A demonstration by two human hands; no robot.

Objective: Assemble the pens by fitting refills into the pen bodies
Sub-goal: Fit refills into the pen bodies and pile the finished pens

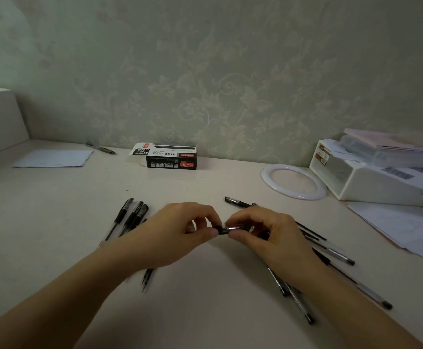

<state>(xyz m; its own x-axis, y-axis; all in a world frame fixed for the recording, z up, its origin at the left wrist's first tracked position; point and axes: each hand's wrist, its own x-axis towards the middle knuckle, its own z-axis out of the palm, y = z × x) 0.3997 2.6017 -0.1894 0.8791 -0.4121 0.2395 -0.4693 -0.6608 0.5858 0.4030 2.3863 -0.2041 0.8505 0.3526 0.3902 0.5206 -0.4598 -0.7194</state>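
Both hands meet over the table (pixel 205 311) centre: left hand (pixel 177 235) pinches a dark end piece, right hand (pixel 268 235) grips the pen (pixel 226 229) by its barrel, w/ a silvery bit showing between them. Loose pens (pixel 331 250) lie at 3-4 o'clock, capped pens (pixel 132 214) at 10. Risk: misaligned push could bend the refill or pop the piece off, since the grip is fingertip only. Box (pixel 171 156) at 12 reads "1120"; other print too small.

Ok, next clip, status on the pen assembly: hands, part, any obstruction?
Left hand and right hand both pinching one pen above the table. Loose pens under right wrist. Nothing blocking.
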